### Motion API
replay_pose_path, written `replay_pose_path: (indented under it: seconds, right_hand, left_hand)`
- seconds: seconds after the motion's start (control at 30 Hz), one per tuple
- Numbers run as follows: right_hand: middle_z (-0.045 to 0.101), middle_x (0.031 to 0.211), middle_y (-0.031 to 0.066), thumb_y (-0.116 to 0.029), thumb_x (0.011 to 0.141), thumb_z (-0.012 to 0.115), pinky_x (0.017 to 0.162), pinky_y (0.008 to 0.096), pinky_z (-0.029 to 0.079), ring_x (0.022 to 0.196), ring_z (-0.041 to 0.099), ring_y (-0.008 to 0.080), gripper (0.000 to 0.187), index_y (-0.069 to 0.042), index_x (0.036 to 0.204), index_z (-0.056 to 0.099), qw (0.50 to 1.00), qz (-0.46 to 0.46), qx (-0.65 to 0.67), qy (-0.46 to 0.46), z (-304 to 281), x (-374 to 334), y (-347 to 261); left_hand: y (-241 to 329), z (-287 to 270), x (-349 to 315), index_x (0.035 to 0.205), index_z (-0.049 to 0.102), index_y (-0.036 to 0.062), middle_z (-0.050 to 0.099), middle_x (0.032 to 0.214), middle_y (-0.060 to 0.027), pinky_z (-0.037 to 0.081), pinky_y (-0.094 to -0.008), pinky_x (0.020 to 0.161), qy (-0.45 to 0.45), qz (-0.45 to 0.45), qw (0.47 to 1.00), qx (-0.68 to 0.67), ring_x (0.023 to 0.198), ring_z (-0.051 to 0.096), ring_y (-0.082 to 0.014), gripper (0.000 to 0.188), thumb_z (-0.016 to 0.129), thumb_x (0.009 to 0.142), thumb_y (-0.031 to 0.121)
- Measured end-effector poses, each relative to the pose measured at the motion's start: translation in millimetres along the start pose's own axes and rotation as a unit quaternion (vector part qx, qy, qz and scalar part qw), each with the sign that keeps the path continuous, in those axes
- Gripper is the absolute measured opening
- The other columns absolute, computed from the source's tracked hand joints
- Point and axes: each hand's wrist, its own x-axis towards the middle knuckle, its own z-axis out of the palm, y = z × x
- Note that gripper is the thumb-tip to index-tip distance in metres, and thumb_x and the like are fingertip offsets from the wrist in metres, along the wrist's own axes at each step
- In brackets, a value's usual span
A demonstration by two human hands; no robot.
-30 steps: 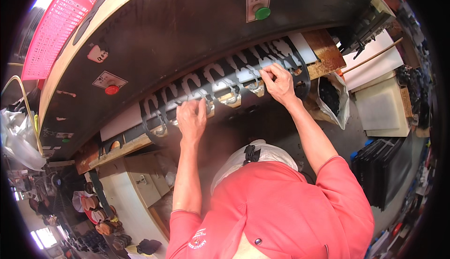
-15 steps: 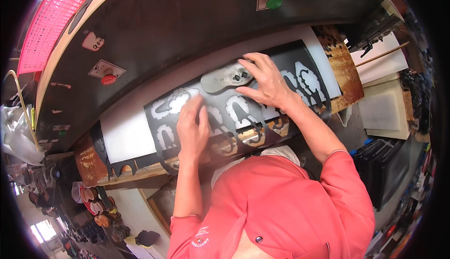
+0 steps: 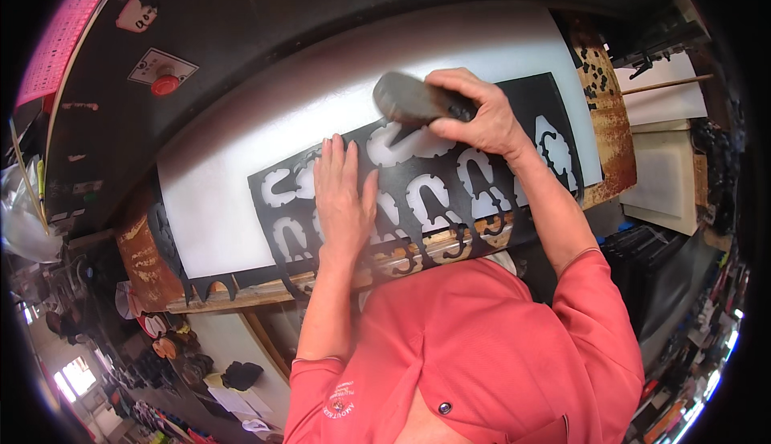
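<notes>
My right hand [image 3: 488,119] grips one end of a grey-brown, sole-shaped cutting die [image 3: 404,98]. The die is tilted and somewhat blurred, over the far edge of a black sheet [image 3: 526,98]. Rows of horseshoe-like openings run through this sheet, and thin strips of it hang over the near edge. Fingers stretched out, my left hand [image 3: 344,199] lies flat on the sheet's left part. Beneath the sheet is a white board [image 3: 213,231], which shows through the openings.
Across the far side runs a dark machine beam [image 3: 265,10] with a red push button [image 3: 165,85]. Rusty metal [image 3: 614,135] borders the board on the right, and a wooden edge [image 3: 241,295] lies along the front. A pink basket [image 3: 68,30] is at the upper left.
My right hand has lifted the sole-shaped cutting die off the black sheet, uncovering openings there. My left hand has settled flat on the sheet. More of the white board shows beyond it.
</notes>
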Motion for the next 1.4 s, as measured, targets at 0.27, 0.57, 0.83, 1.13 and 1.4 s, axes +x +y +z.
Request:
replay_pose_path:
  seconds: [0.27,0.57,0.83,1.13,1.4]
  right_hand:
    - [0.074,0.119,0.0085,-0.031,0.101,0.076,0.098,0.0297,0.056,0.106,0.068,0.0135,0.052,0.004,0.137,0.067,0.927,0.105,0.320,0.167,-16.0,-7.1,20.4]
    - [0.075,0.113,0.0119,-0.037,0.102,0.076,0.090,0.0312,0.058,0.097,0.072,0.0176,0.047,0.004,0.125,0.070,0.892,0.134,0.314,0.296,-54.9,-42.9,-3.8]
    - [0.068,0.125,0.0160,-0.024,0.080,0.087,0.105,0.0475,0.049,0.117,0.061,0.0370,0.054,0.000,0.126,0.072,0.858,0.075,-0.460,0.218,-50.7,-67.3,5.6]
    - [0.067,0.119,0.0156,-0.031,0.081,0.087,0.114,0.0555,0.042,0.122,0.060,0.0372,0.048,-0.002,0.117,0.072,0.903,-0.093,-0.420,0.024,-13.7,-51.4,-16.3]
    - [0.063,0.123,0.0164,-0.027,0.079,0.090,0.101,0.0456,0.051,0.113,0.060,0.0353,0.056,0.000,0.125,0.071,0.937,-0.068,-0.340,-0.027,3.3,-61.3,-23.6]
  left_hand:
    - [0.9,-2.3,4.8,0.146,0.058,-0.0040,0.050,0.158,-0.0309,0.035,-0.0603,0.123,-0.016,-0.001,1.000,0.003,0.152,0.043,-0.0469,0.056,0.077,0.096,0.013]
    - [52.5,-4.3,15.7,0.142,0.061,-0.0018,0.055,0.151,-0.0252,0.042,-0.0551,0.116,0.024,0.011,0.997,-0.070,0.140,0.051,-0.0483,0.062,0.086,0.089,0.019]
    - [65.4,12.8,60.2,0.122,0.076,0.0040,0.068,0.134,-0.0150,0.045,-0.0523,0.107,-0.067,0.108,0.992,0.017,0.124,0.060,-0.0393,0.046,0.089,0.084,0.025]
    - [32.8,22.6,55.2,0.119,0.074,0.0046,0.071,0.123,-0.0116,0.048,-0.0472,0.102,-0.010,0.120,0.985,-0.125,0.117,0.062,-0.0351,0.036,0.085,0.086,0.014]
    - [25.8,12.3,54.3,0.118,0.072,0.0046,0.072,0.112,-0.0135,0.052,-0.0438,0.094,-0.025,0.104,0.977,-0.183,0.107,0.065,-0.0356,0.033,0.084,0.087,0.006]
